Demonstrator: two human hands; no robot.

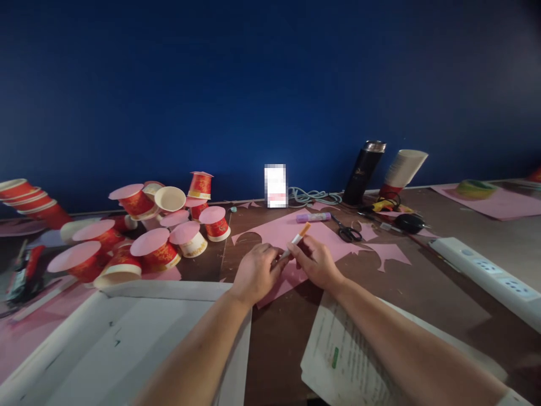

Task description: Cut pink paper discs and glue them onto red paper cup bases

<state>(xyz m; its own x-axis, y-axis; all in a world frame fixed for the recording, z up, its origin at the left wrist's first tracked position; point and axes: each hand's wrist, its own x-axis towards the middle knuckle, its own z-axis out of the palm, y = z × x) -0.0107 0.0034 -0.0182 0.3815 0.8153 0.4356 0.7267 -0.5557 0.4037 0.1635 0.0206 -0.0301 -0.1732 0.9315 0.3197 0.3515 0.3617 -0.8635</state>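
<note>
Both hands meet over a pink paper sheet [270,228] with curved cut-outs along its edges. Between them is a slim white pen-like stick with an orange end [300,233], tilted up to the right; its exact kind is unclear. My left hand [260,270] is closed around its lower end, where the fingers hide part of it. My right hand [316,260] pinches it near the middle, below the orange end. Just beyond lie a purple glue stick [313,217] and black-handled scissors [349,232].
Red paper cups [154,251], several topped with pink discs, crowd the left. A white box lid [160,316] lies front left. Papers [338,349] lie under my right forearm. A black flask [364,175], stacked cups [403,169] and a power strip [486,276] stand right.
</note>
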